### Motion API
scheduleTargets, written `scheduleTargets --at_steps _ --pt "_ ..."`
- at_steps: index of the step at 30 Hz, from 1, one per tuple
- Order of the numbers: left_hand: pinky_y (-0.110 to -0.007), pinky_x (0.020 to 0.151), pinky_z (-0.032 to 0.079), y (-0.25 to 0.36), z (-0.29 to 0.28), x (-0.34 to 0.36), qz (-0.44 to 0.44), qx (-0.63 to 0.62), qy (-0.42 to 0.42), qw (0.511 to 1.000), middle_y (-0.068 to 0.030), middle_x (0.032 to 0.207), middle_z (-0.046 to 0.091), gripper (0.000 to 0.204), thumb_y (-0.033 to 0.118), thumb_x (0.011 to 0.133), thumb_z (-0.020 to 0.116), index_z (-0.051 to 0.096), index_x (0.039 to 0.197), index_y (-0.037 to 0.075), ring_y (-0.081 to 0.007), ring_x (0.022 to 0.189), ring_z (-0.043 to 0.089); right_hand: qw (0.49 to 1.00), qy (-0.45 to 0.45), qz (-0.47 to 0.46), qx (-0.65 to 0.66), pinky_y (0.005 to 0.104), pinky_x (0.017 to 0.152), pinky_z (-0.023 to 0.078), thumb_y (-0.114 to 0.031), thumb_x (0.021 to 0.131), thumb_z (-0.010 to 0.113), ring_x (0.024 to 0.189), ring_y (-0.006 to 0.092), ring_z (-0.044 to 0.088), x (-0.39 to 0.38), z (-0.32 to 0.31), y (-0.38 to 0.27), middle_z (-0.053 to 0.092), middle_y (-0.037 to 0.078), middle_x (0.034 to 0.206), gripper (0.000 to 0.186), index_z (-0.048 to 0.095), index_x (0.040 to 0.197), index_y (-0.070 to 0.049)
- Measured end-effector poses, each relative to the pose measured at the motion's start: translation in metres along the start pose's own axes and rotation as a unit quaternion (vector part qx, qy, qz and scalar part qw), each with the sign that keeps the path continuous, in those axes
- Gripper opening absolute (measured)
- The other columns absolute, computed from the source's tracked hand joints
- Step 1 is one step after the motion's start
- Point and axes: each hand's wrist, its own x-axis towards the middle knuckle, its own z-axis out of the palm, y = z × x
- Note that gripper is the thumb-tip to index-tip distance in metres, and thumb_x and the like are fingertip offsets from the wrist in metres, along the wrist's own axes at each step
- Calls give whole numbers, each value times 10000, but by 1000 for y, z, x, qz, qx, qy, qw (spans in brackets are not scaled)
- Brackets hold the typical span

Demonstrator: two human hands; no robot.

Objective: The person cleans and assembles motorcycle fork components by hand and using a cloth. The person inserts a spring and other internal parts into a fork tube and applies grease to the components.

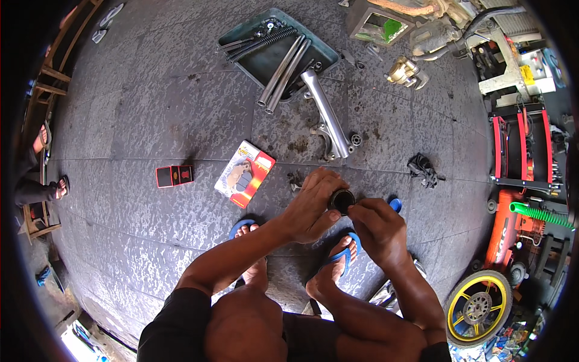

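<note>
My left hand (pixel 316 206) is closed around a round, hollow part with a dark rim (pixel 342 201), which looks like the open end of a tube. Its lower portion is hidden by my hands. On the right side of that rim, the bent fingers of my right hand (pixel 379 228) pinch the edge. Beyond my hands a silver fork leg (pixel 327 114) lies on the floor, with a small metal ring (pixel 356 140) by its lower end. To the left of my hands lies a brake pad package (pixel 245 175), white, red and yellow.
A dark tray (pixel 247 72) holds fork tubes (pixel 283 75), a long spring (pixel 260 45) and small hardware. A small red-black box (pixel 175 175) sits left. Rightward are a brass-coloured caliper (pixel 405 72), a black rag (pixel 424 170), a red tool cart (pixel 522 145) and a yellow wheel (pixel 478 308).
</note>
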Motion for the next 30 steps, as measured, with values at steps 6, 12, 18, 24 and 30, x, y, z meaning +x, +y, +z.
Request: scheduleTargets --at_steps 6,12,18,24,30 --pt "-637 1155 168 3 -4 -1 -13 -17 -16 1000 -186 1204 538 489 474 1011 421 453 1256 52 -419 1249 455 788 -38 379 484 289 617 580 -14 830 791 757 148 691 4 2 12 666 92 884 238 595 964 1" --pt "-628 1178 131 12 -10 1 -55 -39 -59 996 -182 1192 543 391 335 976 438 462 1249 56 -411 1297 424 617 -114 479 614 293 598 599 -49 814 813 634 158 685 5 7 19 657 82 781 288 550 933 -34" --pt "-613 1179 140 27 -10 3 -109 -30 -73 991 -193 1193 542 370 202 881 464 508 1207 35 -414 1331 400 552 -102 502 657 344 612 561 -59 826 774 664 175 663 2 15 13 633 64 784 252 548 939 -48" --pt "-607 1166 172 37 -7 6 -145 -18 -79 986 -190 1213 551 366 170 865 461 519 1193 19 -415 1338 396 549 -83 503 662 341 619 537 -50 825 732 660 172 642 -1 18 6 617 49 778 227 527 922 -65" --pt "-562 1149 241 26 -12 3 -128 -102 -96 982 -194 1254 527 422 182 855 465 497 1239 13 -436 1375 347 600 -94 489 626 299 565 533 -106 828 764 633 144 630 1 17 5 616 45 769 254 530 916 -60"
